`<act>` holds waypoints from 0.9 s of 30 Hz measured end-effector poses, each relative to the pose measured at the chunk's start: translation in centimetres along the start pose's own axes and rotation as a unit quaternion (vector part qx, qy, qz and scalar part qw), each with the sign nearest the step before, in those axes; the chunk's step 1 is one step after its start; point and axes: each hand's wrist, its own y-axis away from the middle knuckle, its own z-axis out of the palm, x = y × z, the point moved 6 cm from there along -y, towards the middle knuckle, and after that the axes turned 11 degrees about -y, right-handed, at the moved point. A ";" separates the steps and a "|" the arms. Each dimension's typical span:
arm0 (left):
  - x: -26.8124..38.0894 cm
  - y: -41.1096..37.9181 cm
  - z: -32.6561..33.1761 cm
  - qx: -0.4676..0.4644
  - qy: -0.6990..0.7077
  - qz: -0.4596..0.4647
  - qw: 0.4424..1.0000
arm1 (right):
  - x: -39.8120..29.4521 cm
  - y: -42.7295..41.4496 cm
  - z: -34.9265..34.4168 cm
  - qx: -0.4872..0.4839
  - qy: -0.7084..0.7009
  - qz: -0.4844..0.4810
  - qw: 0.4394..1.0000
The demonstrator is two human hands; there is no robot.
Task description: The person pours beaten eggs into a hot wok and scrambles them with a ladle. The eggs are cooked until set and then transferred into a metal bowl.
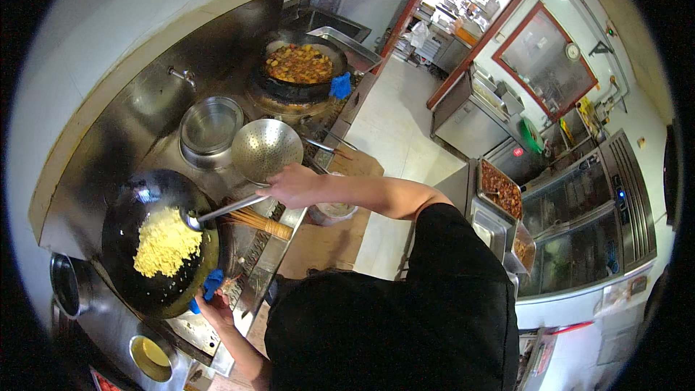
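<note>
My right hand [292, 185] is closed around the handle of a steel ladle [231, 208]. The ladle's bowl touches the edge of a pile of yellow scrambled egg [165, 244] in a black wok [120, 241]. My left hand [218, 310] grips the near rim of this wok through a blue cloth [214, 281], which partly hides the wok's handle. Just beyond my right hand sits a perforated steel strainer [266, 149]. A bamboo wok brush [266, 225] lies below the ladle's handle, beside the wok.
Past the strainer stands a round steel pot [212, 127]. A second wok [339, 57] holds diced food, with a blue cloth [340, 86] on its rim. A bowl of yellow liquid [152, 351] is at lower left. The steel stove edge [290, 247] runs before me; a tub [334, 212] stands beyond it.
</note>
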 end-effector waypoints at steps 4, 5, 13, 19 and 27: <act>-0.1 0.4 0.3 0.015 0.021 -0.018 0.999 | 0.6 1.7 -3.1 0.077 -0.129 0.000 0.989; 0.1 0.7 0.4 0.025 0.016 -0.024 0.999 | 0.8 2.6 -4.4 0.070 -0.151 0.010 0.986; -0.5 -0.3 -0.7 0.031 -0.007 -0.019 0.999 | -2.0 3.4 -4.6 0.011 -0.098 0.030 0.995; -0.6 -0.6 1.3 0.050 0.018 -0.026 0.998 | -7.8 -9.7 10.2 0.031 -0.284 0.052 0.957; -1.7 -1.2 -1.5 0.068 -0.032 -0.008 0.997 | -8.4 -11.4 12.6 -0.117 -0.407 -0.005 0.906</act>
